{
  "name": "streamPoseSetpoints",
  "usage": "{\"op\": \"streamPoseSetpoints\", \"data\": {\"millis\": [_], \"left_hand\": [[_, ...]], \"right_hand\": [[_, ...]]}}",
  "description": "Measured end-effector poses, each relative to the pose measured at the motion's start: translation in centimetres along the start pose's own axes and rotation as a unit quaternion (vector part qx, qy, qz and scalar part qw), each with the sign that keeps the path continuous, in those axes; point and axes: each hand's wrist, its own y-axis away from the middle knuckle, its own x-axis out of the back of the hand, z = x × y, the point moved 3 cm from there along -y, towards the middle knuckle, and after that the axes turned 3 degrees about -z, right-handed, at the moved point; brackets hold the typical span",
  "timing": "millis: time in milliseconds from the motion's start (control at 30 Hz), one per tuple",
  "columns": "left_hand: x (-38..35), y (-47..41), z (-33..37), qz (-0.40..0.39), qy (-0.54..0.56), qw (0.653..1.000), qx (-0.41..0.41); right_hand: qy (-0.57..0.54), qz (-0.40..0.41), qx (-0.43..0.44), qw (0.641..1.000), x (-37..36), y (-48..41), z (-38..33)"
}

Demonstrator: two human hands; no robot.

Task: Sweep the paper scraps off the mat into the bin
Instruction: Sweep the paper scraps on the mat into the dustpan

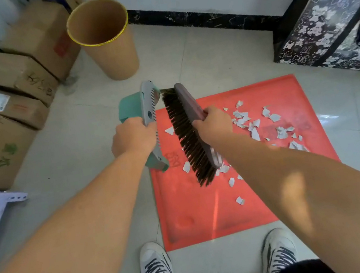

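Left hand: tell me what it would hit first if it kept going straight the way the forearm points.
The left hand points up the picture toward the brown bin. Past the dustpan it holds, only bare floor shows, so probably the bin; depth is unclear.

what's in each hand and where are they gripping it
Left hand grips the green dustpan by its grey handle edge; right hand grips the brush around its back, mid-length.

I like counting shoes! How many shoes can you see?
2. The left shoe is on the floor below the red mat; the right shoe is beside it.
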Motion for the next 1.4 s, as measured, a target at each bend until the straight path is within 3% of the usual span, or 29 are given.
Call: {"op": "streamPoseSetpoints", "data": {"millis": [233, 500, 767, 1000, 1200, 1300, 1400], "left_hand": [[-8.8, -5.1, -3.6, 0.059, 0.009, 0.998, -0.011], [-12.0, -8.3, -5.7, 0.078, 0.054, 0.993, -0.067], [-12.9, -9.2, -5.1, 0.059, 0.036, 0.996, -0.064], [-13.5, -8.2, -3.2, 0.071, 0.019, 0.994, -0.08], [-13.3, -8.2, -2.9, 0.064, 0.01, 0.996, -0.068], [-13.0, -8.5, -3.0, 0.055, 0.011, 0.997, -0.059], [-12.7, -8.7, -3.4, 0.051, 0.009, 0.997, -0.059]], "right_hand": [[-0.076, -0.074, -0.029, 0.994, -11.4, -6.4, 6.4], [-0.091, -0.123, 0.037, 0.988, -18.8, -9.9, 6.8], [0.019, -0.095, 0.022, 0.995, -18.3, -11.1, 7.6], [0.021, -0.033, -0.036, 0.999, -13.5, -9.7, 11.9], [0.005, 0.045, 0.0, 0.999, -8.1, -8.8, 14.5], [-0.036, 0.037, 0.034, 0.998, -8.8, -8.2, 12.7], [-0.051, -0.027, 0.05, 0.997, -11.8, -7.9, 10.4]]}}
